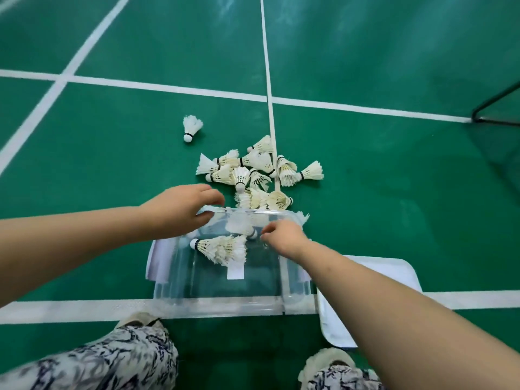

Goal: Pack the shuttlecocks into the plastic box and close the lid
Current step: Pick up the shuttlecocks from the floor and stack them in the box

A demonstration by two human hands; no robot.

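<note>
A clear plastic box (225, 277) sits on the green court floor (112, 153) just in front of the person's knees, open at the top, with a few shuttlecocks already lying inside; the plainest one (222, 249) rests on its side, cork pointing to 9 o'clock. The main heap of shuttlecocks (253, 175) lies on the floor at 12 o'clock from the box, just beyond its far rim, and a lone shuttlecock (191, 128) stands apart at 11 o'clock. The white lid (388, 274) lies flat at 3 o'clock, touching the box's right side.

The left hand (183, 209) hovers at the far left corner of the box, fingers curled downward and loosely together, holding nothing I can make out. The right hand (284, 237) is over the far right part of the box, fingertips drawn together; whether they pinch a shuttlecock is hidden.

The likely trouble: the light box may slide or tip if a hand bumps its rim, feathers could get crushed by careless stacking, and the stray shuttlecock may be overlooked before the lid goes on.
</note>
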